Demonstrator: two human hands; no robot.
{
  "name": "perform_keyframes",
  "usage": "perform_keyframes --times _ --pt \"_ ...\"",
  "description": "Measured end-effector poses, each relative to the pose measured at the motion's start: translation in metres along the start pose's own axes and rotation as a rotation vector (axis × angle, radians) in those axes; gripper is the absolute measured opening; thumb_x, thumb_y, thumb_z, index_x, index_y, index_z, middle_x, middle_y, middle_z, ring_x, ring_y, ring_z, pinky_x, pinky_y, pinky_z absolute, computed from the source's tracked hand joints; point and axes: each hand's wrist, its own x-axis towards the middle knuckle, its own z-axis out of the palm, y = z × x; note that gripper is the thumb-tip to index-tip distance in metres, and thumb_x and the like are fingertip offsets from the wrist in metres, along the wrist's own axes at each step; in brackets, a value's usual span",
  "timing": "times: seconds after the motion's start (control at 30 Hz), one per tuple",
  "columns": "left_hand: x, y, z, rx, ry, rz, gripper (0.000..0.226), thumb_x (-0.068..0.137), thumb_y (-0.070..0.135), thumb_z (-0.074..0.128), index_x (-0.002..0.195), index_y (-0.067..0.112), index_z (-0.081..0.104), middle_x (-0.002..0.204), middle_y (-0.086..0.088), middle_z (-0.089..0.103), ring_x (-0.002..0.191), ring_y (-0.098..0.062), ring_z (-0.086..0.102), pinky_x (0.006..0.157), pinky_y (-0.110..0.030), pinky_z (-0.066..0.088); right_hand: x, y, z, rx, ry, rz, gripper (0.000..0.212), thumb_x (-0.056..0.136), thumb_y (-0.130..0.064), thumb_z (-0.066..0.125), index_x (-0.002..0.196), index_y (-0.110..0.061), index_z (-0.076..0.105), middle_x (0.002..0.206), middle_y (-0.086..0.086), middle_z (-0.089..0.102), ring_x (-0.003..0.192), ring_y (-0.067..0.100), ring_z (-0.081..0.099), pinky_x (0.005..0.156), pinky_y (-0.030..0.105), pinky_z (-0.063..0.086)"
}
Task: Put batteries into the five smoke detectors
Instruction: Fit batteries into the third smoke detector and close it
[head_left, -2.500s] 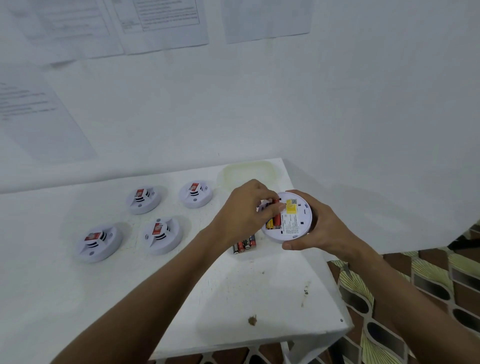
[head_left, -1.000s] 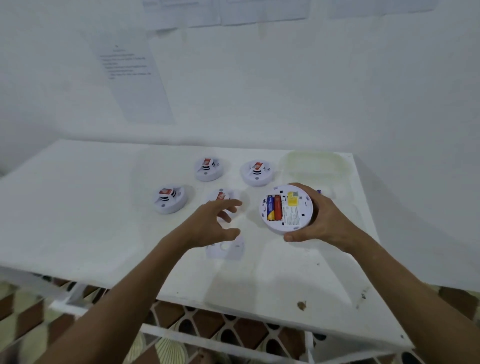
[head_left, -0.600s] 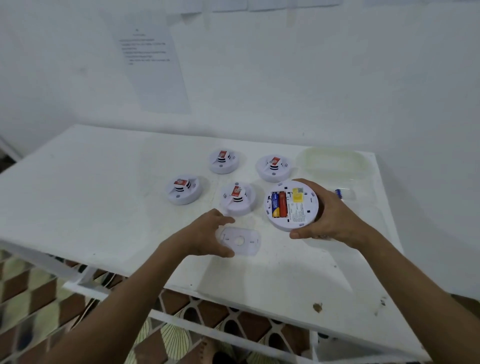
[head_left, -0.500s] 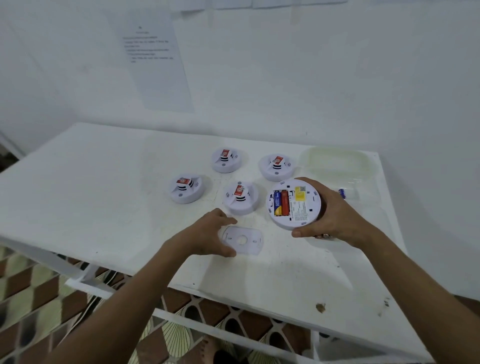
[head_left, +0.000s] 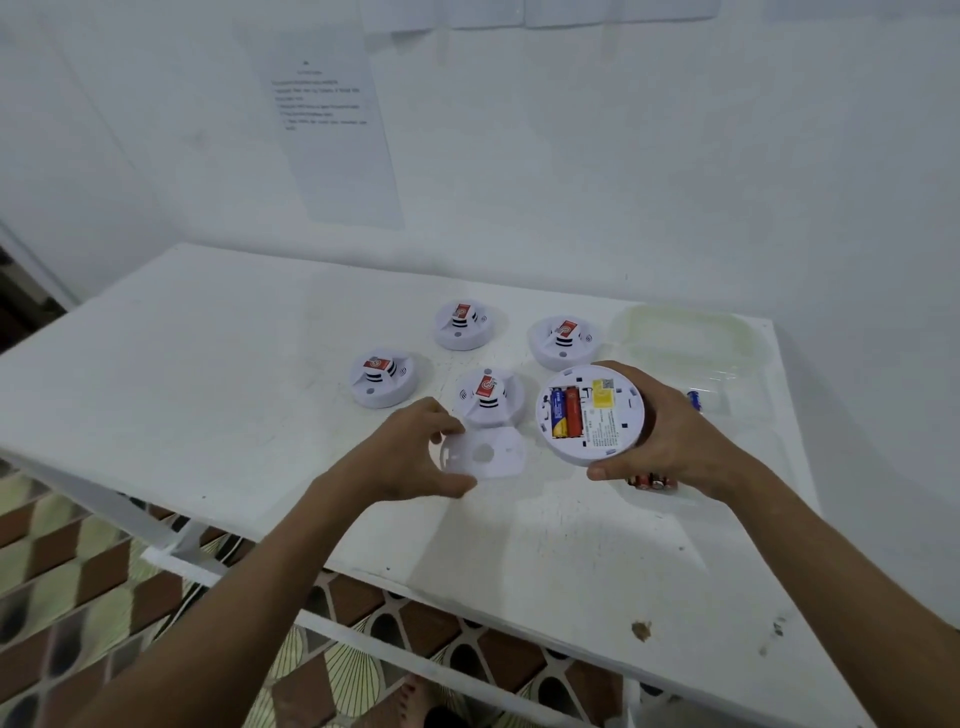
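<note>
Left hand (head_left: 415, 457) now lifts cover plate (head_left: 483, 454); 4 detectors (head_left: 488, 397) behind.

Both forearms are bare right to the lower edge of the view, with no sleeve showing on either. The left hand (head_left: 415, 457) and the right hand (head_left: 670, 441) wear no glove, ring, watch or band on the parts that show, and the visible nails are short and plain. At the bottom edge, under the table frame, bare toes (head_left: 415, 696) show with no shoe.
</note>
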Motion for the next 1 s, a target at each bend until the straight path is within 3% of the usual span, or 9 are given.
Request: perform_keyframes --times 0.37,0.53,0.73,1.0 --pt "0.021 0.054 -0.054 0.073 0.144 0.102 0.058 0.053 0.056 0.076 0.1 0.023 0.068 0.099 0.008 0.055 0.086 -0.006 0.055 0.073 -0.021 0.046 -0.008 -0.001 -0.018 0.035 0.047 -0.047 0.094 0.053 0.001 0.094 0.132 -0.031 0.054 0.12 -0.015 0.067 0.114 0.006 0.061 0.089 0.023 0.056" --pt "0.033 0.084 -0.056 0.043 0.192 0.199 0.047 0.06 0.04 0.086 0.099 0.02 0.069 0.097 0.005 0.055 0.083 -0.007 0.056 0.065 -0.011 0.041 -0.016 0.002 -0.029 0.05 0.092 -0.051 0.095 0.052 0.0 0.095 0.132 -0.031 0.054 0.121 -0.011 0.067 0.114 0.009 0.062 0.09 0.025 0.055" --pt "0.049 0.12 -0.035 -0.008 0.079 0.297 0.06 0.063 0.048 0.084 0.114 0.023 0.066 0.102 0.01 0.055 0.088 0.0 0.055 0.067 -0.011 0.043 -0.022 0.003 -0.031 0.061 0.121 -0.055 0.097 0.048 -0.007 0.095 0.133 -0.028 0.055 0.122 -0.009 0.068 0.114 0.013 0.063 0.09 0.029 0.056" --pt "0.058 0.136 -0.014 -0.069 0.068 0.308 0.065 0.066 0.048 0.084 0.121 0.019 0.064 0.108 0.008 0.055 0.088 -0.006 0.057 0.071 -0.017 0.049 -0.029 0.005 -0.038 0.083 0.145 -0.068 0.096 0.049 -0.004 0.095 0.134 -0.024 0.055 0.124 -0.005 0.066 0.117 0.016 0.061 0.093 0.032 0.056"
